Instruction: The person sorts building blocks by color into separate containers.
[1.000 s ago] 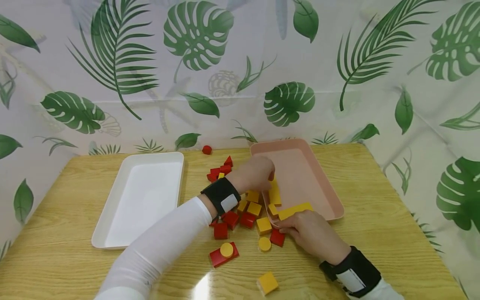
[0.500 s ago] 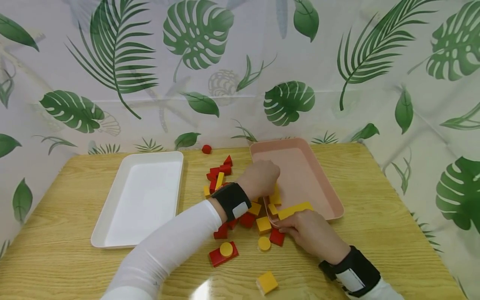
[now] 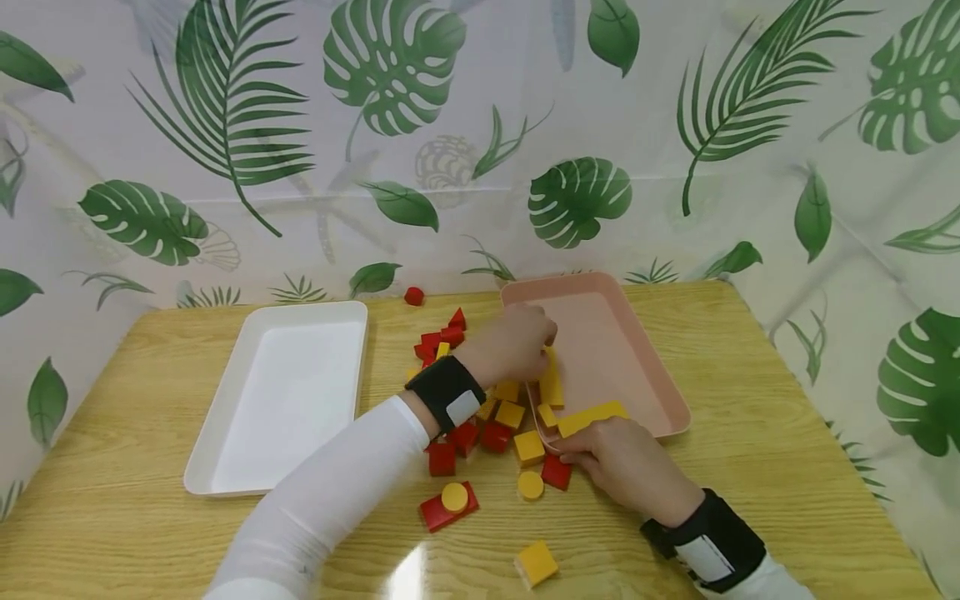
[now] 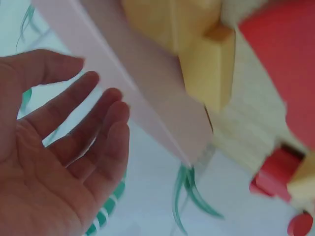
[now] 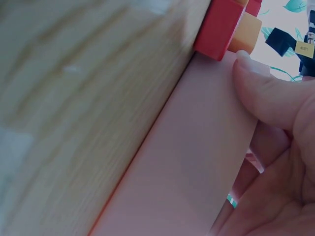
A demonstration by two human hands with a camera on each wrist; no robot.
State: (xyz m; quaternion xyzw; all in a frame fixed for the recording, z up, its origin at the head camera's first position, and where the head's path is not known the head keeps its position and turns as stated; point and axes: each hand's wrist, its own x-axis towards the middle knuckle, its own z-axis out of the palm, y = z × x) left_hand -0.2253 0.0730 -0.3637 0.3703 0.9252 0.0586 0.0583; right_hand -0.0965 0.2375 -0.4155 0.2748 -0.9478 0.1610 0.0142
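Observation:
A pink tray (image 3: 633, 333) stands right of centre on the wooden table. Over its left wall hovers my left hand (image 3: 513, 343); the left wrist view shows this hand (image 4: 64, 162) with relaxed, slightly bent fingers and nothing between them, beside the outer tray wall (image 4: 162, 123). My right hand (image 3: 626, 467) pinches the tray's near-left rim, its thumb (image 5: 268, 91) against the outside of the wall (image 5: 182, 137). Inside the tray lie a long yellow block (image 3: 592, 418), another yellow block (image 3: 551, 383) and a small yellow piece (image 3: 547, 415).
Several red and yellow blocks are heaped left of the pink tray, including a yellow cube (image 3: 528, 447) and a red cube (image 3: 441, 458). A yellow disc (image 3: 454, 497) rests on a red plank (image 3: 437, 514). A white tray (image 3: 288, 392) stands at left.
My left hand shifts right and nearer by half a second ago, then back left and away, uncovering blocks beneath the wrist. The right hand stays at the tray's corner.

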